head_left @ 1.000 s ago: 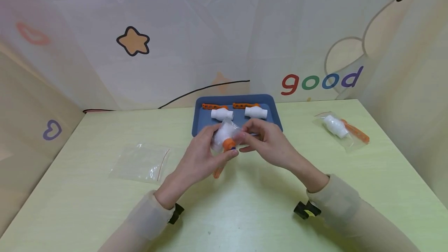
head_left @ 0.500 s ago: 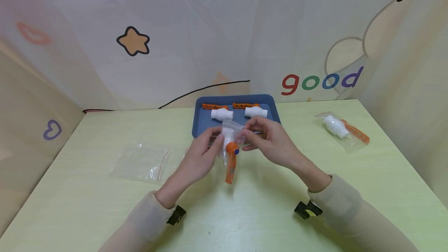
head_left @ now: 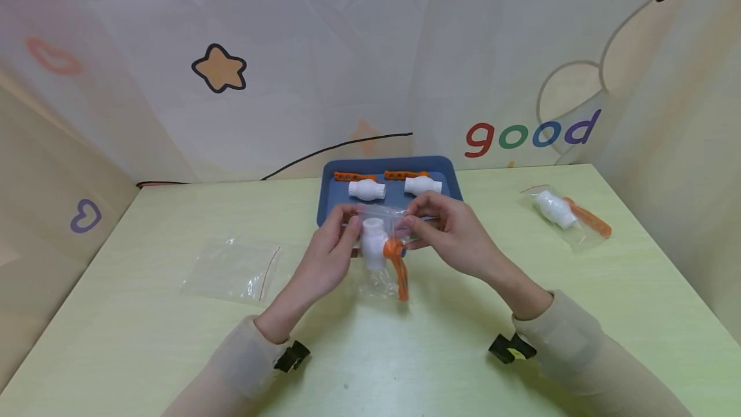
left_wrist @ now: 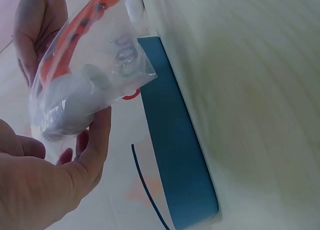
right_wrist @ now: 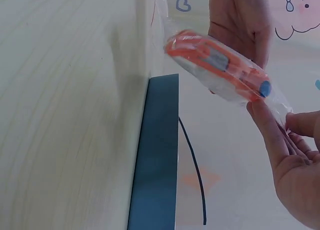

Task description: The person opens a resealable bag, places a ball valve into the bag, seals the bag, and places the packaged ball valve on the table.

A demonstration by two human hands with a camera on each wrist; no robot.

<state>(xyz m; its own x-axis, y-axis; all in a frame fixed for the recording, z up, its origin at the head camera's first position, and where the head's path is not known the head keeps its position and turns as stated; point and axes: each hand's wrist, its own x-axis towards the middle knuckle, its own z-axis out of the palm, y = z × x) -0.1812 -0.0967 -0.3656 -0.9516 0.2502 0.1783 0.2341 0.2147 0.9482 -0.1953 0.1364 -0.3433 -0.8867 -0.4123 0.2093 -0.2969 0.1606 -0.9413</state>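
Note:
Both hands hold up a clear zip bag (head_left: 375,283) above the table's middle, its top edge toward the tray. Inside lies a white plastic ball valve (head_left: 373,250) with an orange lever handle (head_left: 401,275) hanging to its right. My left hand (head_left: 330,246) pinches the bag's upper left corner between thumb and fingers. At the upper right corner, my right hand (head_left: 448,230) pinches the film. The left wrist view shows the valve body (left_wrist: 75,102) through wrinkled film; in the right wrist view a blue cap (right_wrist: 265,88) shows at the handle's end.
A blue tray (head_left: 327,201) behind the hands bears two white valve bodies (head_left: 367,190) and two orange handles (head_left: 354,177). Flat clear bags (head_left: 231,269) lie at left. At right lies another bagged valve (head_left: 556,209). A printed curtain (head_left: 347,50) closes off the back.
The bagged valve has turned upright and hangs lower, its orange handle swinging to the right. My left hand has shifted its grip from around the valve to the bag's upper edge.

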